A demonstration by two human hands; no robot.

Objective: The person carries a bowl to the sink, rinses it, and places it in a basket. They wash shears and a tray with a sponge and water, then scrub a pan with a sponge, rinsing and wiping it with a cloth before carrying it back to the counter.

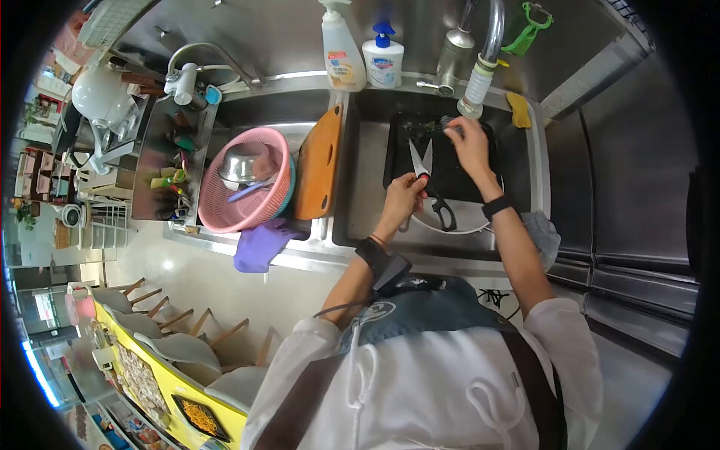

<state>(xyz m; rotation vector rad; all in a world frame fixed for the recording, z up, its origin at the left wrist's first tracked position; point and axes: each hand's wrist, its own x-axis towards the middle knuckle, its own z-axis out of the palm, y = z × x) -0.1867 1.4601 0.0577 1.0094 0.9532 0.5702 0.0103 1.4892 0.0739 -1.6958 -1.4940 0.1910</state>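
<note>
My left hand is closed around a pair of scissors near the red pivot. The two blades stand apart and point towards the back of the sink, with the black handle loops hanging below my fingers. My right hand is over the right part of a black tray in the right sink basin. Its fingers are pinched on a small dark grey clump, whose kind I cannot make out. Beside it, dark green bits lie at the tray's far end.
The tap hangs close behind my right hand. In the left basin, a pink colander holds a metal bowl, beside a leaning wooden cutting board. Soap bottles stand behind; a purple cloth hangs over the front edge.
</note>
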